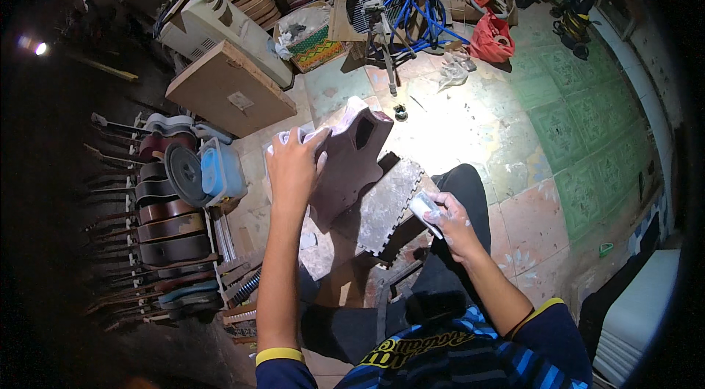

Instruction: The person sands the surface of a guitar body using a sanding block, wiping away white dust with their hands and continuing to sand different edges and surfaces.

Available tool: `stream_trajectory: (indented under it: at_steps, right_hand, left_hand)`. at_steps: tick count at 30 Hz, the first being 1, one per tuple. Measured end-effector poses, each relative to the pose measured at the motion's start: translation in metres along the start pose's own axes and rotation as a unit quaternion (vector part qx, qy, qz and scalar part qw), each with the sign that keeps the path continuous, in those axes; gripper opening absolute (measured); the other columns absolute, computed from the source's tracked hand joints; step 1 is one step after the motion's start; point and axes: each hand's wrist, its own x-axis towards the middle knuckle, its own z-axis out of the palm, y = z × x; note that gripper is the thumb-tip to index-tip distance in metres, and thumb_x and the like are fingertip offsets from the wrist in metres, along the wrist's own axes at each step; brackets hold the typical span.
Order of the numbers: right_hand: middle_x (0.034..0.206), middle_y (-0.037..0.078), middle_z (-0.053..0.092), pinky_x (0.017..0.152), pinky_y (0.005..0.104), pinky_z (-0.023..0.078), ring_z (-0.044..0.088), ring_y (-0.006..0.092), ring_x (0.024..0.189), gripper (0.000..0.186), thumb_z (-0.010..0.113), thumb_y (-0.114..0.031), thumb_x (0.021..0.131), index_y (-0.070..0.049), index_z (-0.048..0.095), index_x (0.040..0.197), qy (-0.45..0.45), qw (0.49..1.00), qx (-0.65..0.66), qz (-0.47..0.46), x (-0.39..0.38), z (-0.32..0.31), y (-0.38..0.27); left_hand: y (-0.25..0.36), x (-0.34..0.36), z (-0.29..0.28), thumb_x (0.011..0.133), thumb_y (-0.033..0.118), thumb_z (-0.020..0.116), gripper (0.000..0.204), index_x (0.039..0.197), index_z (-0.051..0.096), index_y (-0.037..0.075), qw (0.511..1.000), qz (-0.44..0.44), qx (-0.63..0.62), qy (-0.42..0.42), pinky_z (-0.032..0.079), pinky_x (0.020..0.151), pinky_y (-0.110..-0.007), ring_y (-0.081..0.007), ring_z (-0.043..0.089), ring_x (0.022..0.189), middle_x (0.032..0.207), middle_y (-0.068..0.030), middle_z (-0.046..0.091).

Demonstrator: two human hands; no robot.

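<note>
My left hand [291, 157] grips the upper left edge of a dark reddish-brown guitar body [339, 176], fingers hooked over its whitened rim. The body is tilted up on edge, with a dark cutout near its far right end. Beneath and beside it lies a grey foam mat [383, 207] with jigsaw-cut edges, resting across a support in front of my knees. In my right hand [457, 229] is a small white-dusted block, apparently a sanding block [424, 210], held to the right of the mat and away from the guitar body. White powder coats the right fingers.
Several guitars [172, 231] stand in a rack at the left, beside a blue plastic container [222, 171]. A brown board-like box [231, 91] leans beyond them. Farther back are a tangled blue hose [418, 11] and a red bag [490, 40]. A small dark round object [400, 113] sits on the tiles.
</note>
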Motion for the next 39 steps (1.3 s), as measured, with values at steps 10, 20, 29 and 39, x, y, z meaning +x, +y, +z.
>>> stream_trajectory:
  at_steps: [10,20,29,39]
  right_hand:
    - [0.126,0.02,0.063,0.102,0.0404,0.048,0.062,0.0308,0.119,0.051,0.073,-0.009,0.083,0.001,0.056,0.131,0.07,0.908,-0.273,-0.311,0.07,0.057,-0.004]
    - [0.121,0.019,0.052,0.099,0.0498,0.044,0.051,0.0402,0.113,0.067,0.08,-0.011,0.074,-0.01,0.055,0.136,0.127,0.67,-0.432,-0.591,0.178,0.112,-0.009]
    - [0.117,0.019,0.051,0.095,0.0498,0.044,0.052,0.0398,0.109,0.059,0.078,-0.004,0.073,-0.006,0.056,0.128,0.176,0.701,-0.362,-0.589,0.18,0.119,-0.024]
    - [0.115,0.019,0.053,0.096,0.0499,0.045,0.052,0.0401,0.11,0.054,0.077,-0.004,0.075,-0.004,0.058,0.126,0.181,0.719,-0.373,-0.558,0.18,0.115,-0.041]
  left_hand:
    - [-0.011,0.022,0.01,0.083,0.044,0.078,0.04,0.118,0.074,0.025,1.0,0.004,0.026,-0.009,0.056,0.083,-0.045,-0.0325,0.067,0.098,0.11,-0.0071,0.073]
    - [-0.02,0.033,0.024,0.074,0.043,0.081,0.046,0.117,0.075,0.027,0.999,-0.004,0.025,0.024,0.057,0.081,-0.044,-0.03,0.068,0.099,0.105,-0.0043,0.073]
    - [-0.023,0.024,0.02,0.07,0.038,0.084,0.046,0.114,0.077,0.026,0.999,-0.009,0.01,0.04,0.057,0.079,-0.043,-0.0281,0.069,0.097,0.1,-0.0048,0.073]
    - [-0.025,0.027,0.028,0.072,0.033,0.087,0.036,0.104,0.078,0.022,0.998,-0.032,-0.008,0.054,0.055,0.081,-0.043,-0.0258,0.069,0.101,0.099,-0.004,0.074]
